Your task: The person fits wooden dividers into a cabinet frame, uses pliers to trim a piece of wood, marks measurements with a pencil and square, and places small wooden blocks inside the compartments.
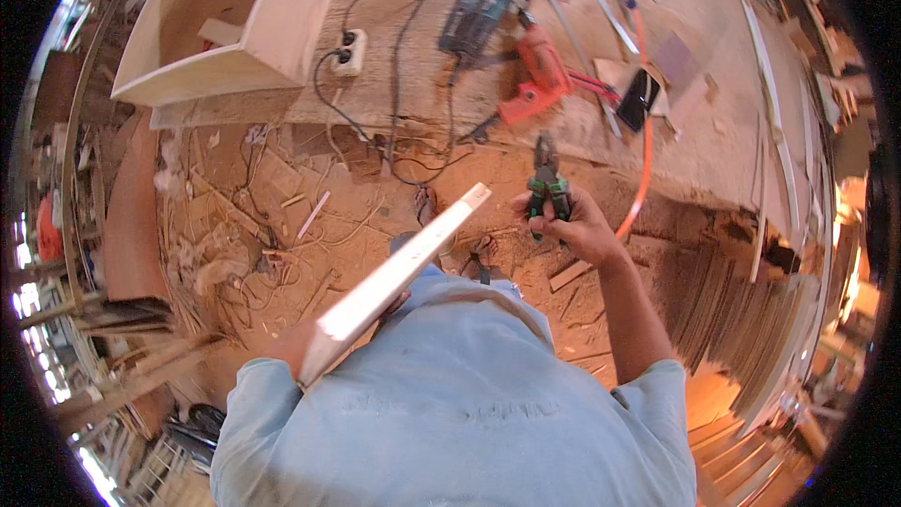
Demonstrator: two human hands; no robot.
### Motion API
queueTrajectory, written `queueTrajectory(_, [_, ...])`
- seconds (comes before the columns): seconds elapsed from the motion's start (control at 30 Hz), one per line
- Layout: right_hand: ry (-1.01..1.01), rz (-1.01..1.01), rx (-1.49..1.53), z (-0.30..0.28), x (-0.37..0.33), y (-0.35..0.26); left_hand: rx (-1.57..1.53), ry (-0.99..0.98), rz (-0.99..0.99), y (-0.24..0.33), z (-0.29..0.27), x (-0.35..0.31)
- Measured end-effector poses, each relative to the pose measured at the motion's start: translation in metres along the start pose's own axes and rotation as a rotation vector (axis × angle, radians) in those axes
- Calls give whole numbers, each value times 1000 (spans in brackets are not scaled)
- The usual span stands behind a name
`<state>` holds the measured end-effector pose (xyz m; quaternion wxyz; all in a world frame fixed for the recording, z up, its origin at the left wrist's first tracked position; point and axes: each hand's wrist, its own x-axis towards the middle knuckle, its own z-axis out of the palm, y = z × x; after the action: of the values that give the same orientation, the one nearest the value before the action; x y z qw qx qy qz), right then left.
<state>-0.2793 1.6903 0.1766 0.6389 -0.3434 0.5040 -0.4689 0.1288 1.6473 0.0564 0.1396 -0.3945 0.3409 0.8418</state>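
My right hand (582, 225) is closed around the handles of a pair of pliers (546, 174), black with green grips, its jaws pointing away from me toward the workbench. A long pale wooden board (399, 277) slants up in front of my left side, its far end near the pliers but apart from them. Behind the board, my left hand (396, 304) shows only in small part as it holds the board. The rest of that hand is hidden by the wood.
Across the workbench (366, 103) lie a red power drill (538, 75), a dark power tool (474, 23), a phone (638, 99) and a white socket block (350, 52) with black cables. An open wooden box (272, 38) stands at the left. Wood scraps litter the floor (310, 169); stacked sheets (751, 319) stand at right.
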Motion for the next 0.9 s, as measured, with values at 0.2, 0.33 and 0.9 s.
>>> queueTrajectory(0.2, [89, -202, -594, -19, -73, -13, 63, -107, 4, -41, 34, 17])
queueTrajectory(0.33, [116, -600, -955, -23, -99, -31, 66, -124, 13, -63, 40, 23])
queueTrajectory(0.9, [-90, -840, -1378, -33, -130, -80, 262, -195, 29, -53, 74, 13])
